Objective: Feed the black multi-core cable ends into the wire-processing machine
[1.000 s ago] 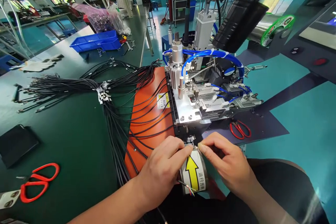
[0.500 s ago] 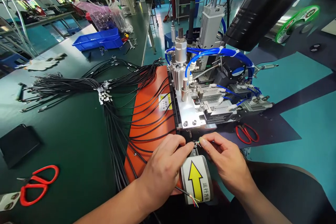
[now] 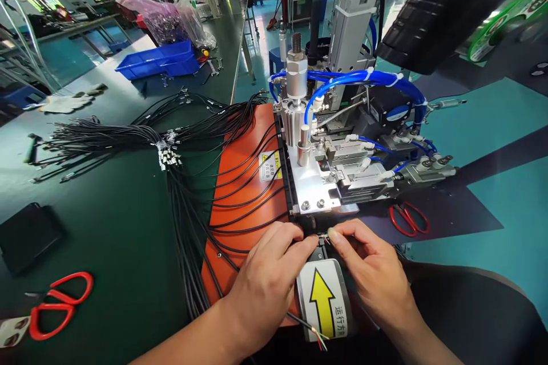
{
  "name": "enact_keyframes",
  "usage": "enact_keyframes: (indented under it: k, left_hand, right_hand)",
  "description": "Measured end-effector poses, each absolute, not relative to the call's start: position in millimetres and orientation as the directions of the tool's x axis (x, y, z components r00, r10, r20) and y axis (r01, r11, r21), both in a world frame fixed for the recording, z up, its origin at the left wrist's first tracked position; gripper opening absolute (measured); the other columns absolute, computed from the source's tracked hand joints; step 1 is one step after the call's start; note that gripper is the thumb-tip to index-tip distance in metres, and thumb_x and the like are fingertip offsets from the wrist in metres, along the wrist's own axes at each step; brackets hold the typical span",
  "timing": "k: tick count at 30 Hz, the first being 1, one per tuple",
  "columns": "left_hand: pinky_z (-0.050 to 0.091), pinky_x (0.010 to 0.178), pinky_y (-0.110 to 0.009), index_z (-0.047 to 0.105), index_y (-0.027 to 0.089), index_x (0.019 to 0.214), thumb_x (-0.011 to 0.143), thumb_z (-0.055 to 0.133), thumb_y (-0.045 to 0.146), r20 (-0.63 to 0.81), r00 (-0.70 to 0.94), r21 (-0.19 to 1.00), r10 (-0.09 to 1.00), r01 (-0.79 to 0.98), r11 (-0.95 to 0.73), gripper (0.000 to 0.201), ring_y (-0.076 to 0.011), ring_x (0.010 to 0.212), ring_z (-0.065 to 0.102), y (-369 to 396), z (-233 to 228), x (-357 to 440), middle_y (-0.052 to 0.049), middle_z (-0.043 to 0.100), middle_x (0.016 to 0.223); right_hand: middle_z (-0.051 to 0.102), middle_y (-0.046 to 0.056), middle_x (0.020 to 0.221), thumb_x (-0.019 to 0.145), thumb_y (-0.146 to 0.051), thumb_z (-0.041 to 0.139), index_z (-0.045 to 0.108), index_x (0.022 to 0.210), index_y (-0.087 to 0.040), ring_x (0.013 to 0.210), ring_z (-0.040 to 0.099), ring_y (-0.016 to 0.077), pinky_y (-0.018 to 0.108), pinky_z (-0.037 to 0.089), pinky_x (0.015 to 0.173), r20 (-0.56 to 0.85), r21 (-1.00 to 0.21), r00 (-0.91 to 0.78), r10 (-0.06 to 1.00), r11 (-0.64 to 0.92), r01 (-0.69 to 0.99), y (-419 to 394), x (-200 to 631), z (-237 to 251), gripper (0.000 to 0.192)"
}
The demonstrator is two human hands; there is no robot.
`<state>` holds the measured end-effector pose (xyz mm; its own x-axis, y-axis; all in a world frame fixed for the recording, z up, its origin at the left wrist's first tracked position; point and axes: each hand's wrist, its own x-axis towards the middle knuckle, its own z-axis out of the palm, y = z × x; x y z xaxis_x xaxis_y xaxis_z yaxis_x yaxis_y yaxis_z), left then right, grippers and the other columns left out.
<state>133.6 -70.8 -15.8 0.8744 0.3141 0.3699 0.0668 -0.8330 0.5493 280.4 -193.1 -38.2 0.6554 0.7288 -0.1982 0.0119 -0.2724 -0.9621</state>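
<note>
While my left hand and right hand both pinch the thin black cable at the front edge of the machine, I judge it light, limp and springy. Its fine stripped wires look fragile, so I would grip the jacket just behind them, near the arrow label.

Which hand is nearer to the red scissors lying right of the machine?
Right. The right hand is just below-left of those red scissors, while the left hand sits farther left, across the arrow label.
</note>
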Motion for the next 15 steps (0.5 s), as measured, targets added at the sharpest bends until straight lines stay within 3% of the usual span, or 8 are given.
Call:
enact_keyframes:
  k: [15]
  left_hand:
    - [0.052,0.076,-0.034,0.060,0.014,0.123,0.096,0.048,0.009,0.367,0.878,0.524,0.307,0.078,-0.848,0.030,-0.0195,0.089,0.051,-72.5,-15.3,133.4,-0.009,0.058,0.099]
  right_hand:
    - [0.061,0.003,0.087,0.091,-0.047,0.061,0.066,0.087,-0.021,0.077,0.057,0.0162,0.025,0.045,0.066,-0.174,-0.967,0.670,0.721,-0.255,0.023,-192.2,277.4,-36.7,0.027]
